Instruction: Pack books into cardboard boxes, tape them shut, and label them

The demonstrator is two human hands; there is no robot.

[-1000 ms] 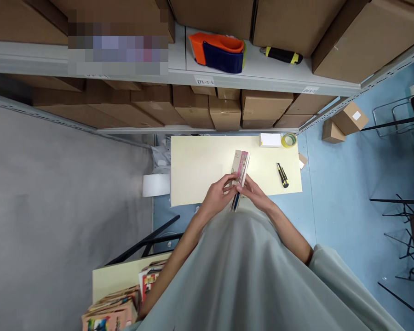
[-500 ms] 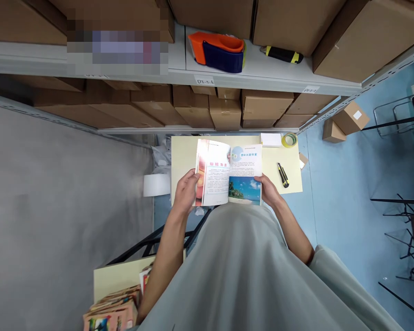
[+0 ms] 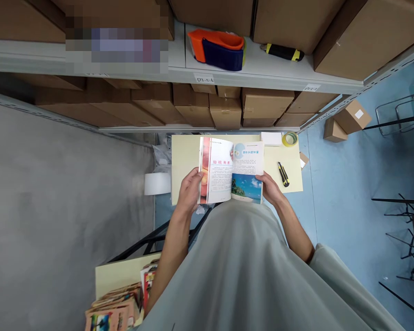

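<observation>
Double grip [image 3: 189, 187], book [image 3: 216, 181], fold [image 3: 232, 180] straight ahead

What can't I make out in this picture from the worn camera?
All in the head view:
Open book: its cover faces away, and the body print is too small to read.
Left hand and right hand: the book hides fingers behind it.
Stacked booklets, lower left: cut off by the bottom edge.
Upper shelf, left part: a pixelated patch blurs whatever is there.

Smooth paper book [image 3: 221, 184], matt cardboard boxes [image 3: 225, 115], metal shelf [image 3: 255, 79]
</observation>
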